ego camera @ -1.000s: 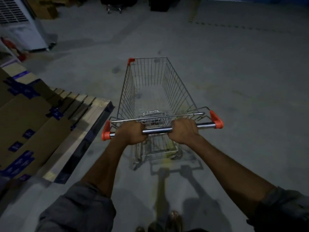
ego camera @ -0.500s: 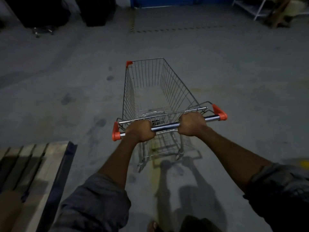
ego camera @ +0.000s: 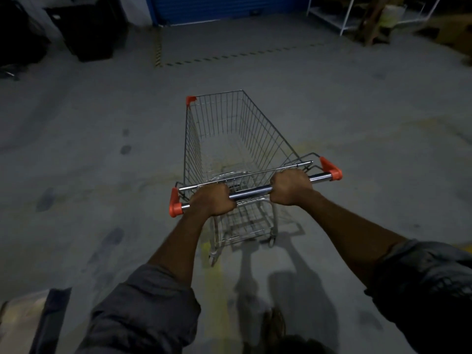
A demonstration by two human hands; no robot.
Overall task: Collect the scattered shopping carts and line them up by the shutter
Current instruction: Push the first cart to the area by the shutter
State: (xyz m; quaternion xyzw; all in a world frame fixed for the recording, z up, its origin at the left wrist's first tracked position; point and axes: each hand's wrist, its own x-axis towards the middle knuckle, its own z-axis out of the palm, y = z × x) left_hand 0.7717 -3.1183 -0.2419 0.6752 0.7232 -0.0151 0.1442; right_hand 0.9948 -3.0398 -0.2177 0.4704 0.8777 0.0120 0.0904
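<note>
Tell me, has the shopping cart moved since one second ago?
Yes. The shopping cart has rolled forward, past the wooden pallet on the left and toward the blue shutter. Left hand and right hand grip its handle.

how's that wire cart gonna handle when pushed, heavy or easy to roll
Probably easy: the cart has an empty basket of thin wire, so it is likely light. The concrete floor looks smooth and flat, so it should roll freely. With the left hand and right hand spread on the handle bar, steering should be steady.

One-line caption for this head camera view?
Both hands, left and right, grip an empty shopping cart facing a blue shutter.
</note>
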